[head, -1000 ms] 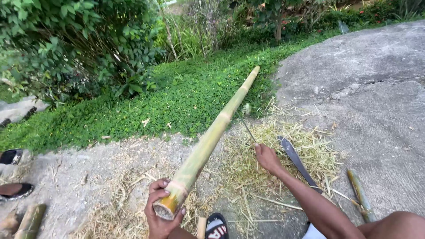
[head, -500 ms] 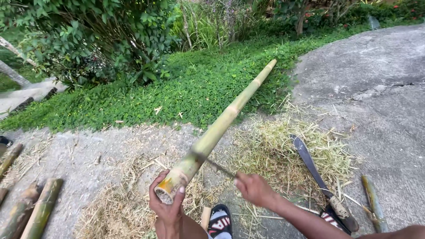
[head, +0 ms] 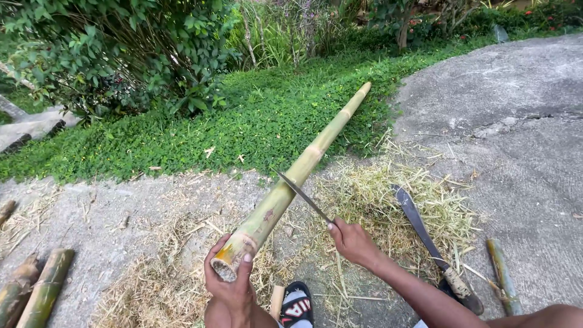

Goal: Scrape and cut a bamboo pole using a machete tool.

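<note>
Green bamboo pole [head: 303, 170]: held at its near cut end, slanting up and away to the far right over the grass [head: 243, 127] and straw.
Left hand [head: 229, 284]: closed around the pole's near end, fingers wrapped over the cut rim.
Right hand [head: 352, 242]: closed on the handle of a thin knife [head: 303, 195]; the blade is laid against the pole's right side, past the first node.
Machete [head: 425, 234]: left lying on the straw shavings [head: 388, 200], right of the right hand, untouched.
Short bamboo piece [head: 503, 276]: seen on the concrete at the near right.
Cut bamboo lengths [head: 36, 288]: lying at the near left.
Sandal [head: 296, 304]: seen between the forearms.
</note>
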